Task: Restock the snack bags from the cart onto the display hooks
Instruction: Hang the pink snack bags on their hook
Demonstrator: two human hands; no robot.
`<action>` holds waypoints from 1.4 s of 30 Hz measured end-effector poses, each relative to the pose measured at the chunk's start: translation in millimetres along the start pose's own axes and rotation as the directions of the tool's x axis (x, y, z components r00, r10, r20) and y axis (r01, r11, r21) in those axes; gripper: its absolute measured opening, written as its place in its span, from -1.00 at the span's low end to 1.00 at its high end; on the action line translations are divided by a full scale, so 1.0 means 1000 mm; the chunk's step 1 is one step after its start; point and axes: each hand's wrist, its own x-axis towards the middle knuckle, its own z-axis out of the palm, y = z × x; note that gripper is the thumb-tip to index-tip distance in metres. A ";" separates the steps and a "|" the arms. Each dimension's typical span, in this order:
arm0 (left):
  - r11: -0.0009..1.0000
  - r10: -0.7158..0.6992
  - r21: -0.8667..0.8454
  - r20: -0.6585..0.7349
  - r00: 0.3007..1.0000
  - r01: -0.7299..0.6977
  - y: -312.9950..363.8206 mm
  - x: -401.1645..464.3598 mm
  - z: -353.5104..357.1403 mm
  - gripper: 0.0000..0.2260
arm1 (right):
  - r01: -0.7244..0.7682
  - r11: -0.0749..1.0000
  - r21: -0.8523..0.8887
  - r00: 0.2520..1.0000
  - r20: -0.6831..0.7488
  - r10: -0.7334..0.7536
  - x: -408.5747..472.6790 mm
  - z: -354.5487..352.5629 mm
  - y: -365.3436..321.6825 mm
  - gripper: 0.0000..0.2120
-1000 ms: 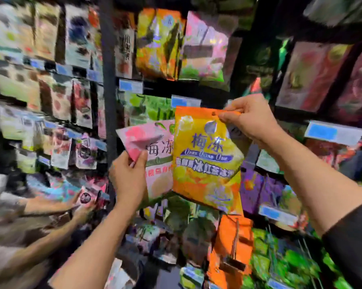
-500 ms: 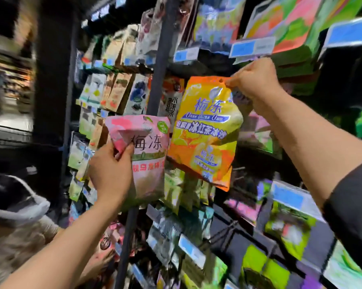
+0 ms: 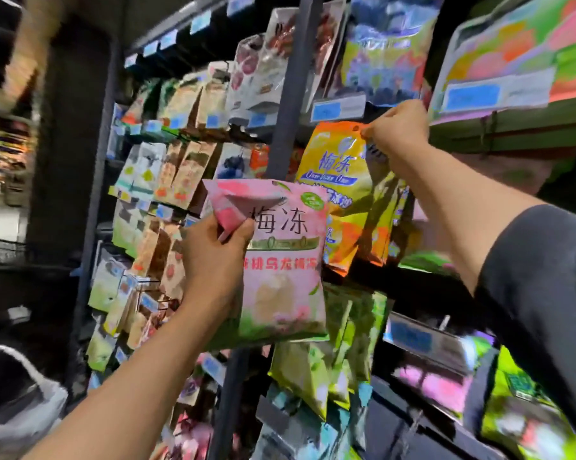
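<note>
A yellow-orange snack bag (image 3: pixel 338 180) is held high against the display, just under a blue price tag (image 3: pixel 338 109). Its top right corner is pinched by the right hand (image 3: pixel 397 131), whose fingers are curled tight on the bag's upper edge. The hook itself cannot be made out there, so it cannot be told whether the bag is already hung. The lower part of this bag is partly covered by a pink snack bag (image 3: pixel 285 260), which is held lower and to the left, in front of the dark upright post (image 3: pixel 285 104) of the rack. The pink bag is gripped at its folded top left corner by the left hand (image 3: pixel 213 260); the thumb is pressed on the front, and the other fingers are hidden behind the bag.

Behind the yellow-orange bag, a few similar bags are seen edge-on. Green bags (image 3: pixel 316 376) are hung below the pink one, and many other packets (image 3: pixel 174 174) are seen in rows to the left, blurred. A large colourful bag (image 3: pixel 519 44) at the upper right is cut off by the frame. At the lower left, a blurred pale and dark shape (image 3: pixel 18 393) is seen, which cannot be identified. The cart is not visible.
</note>
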 end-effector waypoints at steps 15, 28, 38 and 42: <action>0.950 -0.203 -0.203 0.176 0.963 0.237 -0.041 0.043 0.019 -0.88 | 0.040 0.999 -0.004 0.996 0.083 -0.039 0.036 0.040 0.011 -0.80; 0.971 -0.151 -0.159 0.165 0.975 0.177 -0.050 0.043 0.033 -0.82 | 0.108 0.992 0.070 0.976 0.183 -0.119 0.046 0.033 0.019 -0.74; 0.958 -0.170 -0.197 0.198 0.965 0.209 -0.059 0.037 0.040 -0.94 | 0.223 0.873 -0.433 0.975 0.082 -0.208 0.043 0.043 0.020 -0.82; 0.974 -0.126 -0.156 0.217 0.968 0.162 -0.065 0.035 0.040 -0.87 | 0.186 0.826 -0.532 0.982 0.082 -0.169 0.045 0.043 0.036 -0.78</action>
